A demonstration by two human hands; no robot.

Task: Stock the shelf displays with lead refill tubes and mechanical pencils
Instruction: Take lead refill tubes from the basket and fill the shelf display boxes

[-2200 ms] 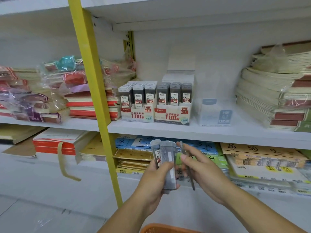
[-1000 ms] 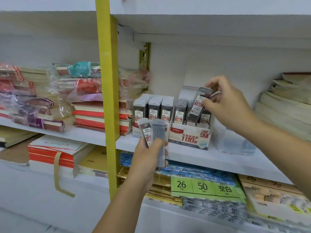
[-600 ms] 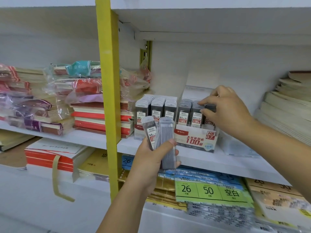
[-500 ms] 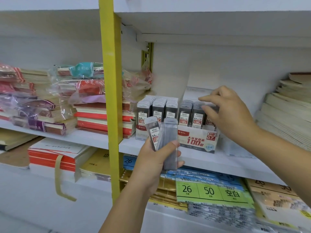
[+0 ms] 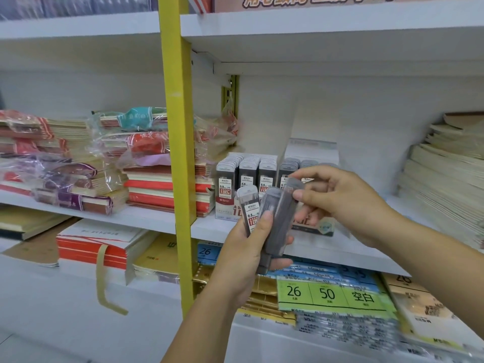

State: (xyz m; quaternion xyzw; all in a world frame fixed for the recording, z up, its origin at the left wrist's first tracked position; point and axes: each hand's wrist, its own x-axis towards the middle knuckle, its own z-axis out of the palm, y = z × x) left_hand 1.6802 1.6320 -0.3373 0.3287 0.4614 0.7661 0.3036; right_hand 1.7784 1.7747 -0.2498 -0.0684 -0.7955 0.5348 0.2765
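Gripping lead refill tubes (image 5: 277, 213) fanned in left hand (image 5: 243, 252), presumably for easy picking; pinching one with right hand (image 5: 348, 203), display box (image 5: 323, 227) just beyond.

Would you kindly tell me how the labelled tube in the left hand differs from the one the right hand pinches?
The labelled tube shows its 0.5 label; the pinched tube shows a plain dark side. The left hand alone holds the labelled tube; the right hand also pinches the pinched tube near its top. The labelled tube stands nearly upright; the pinched tube leans right. Both are dark tubes in the left hand.
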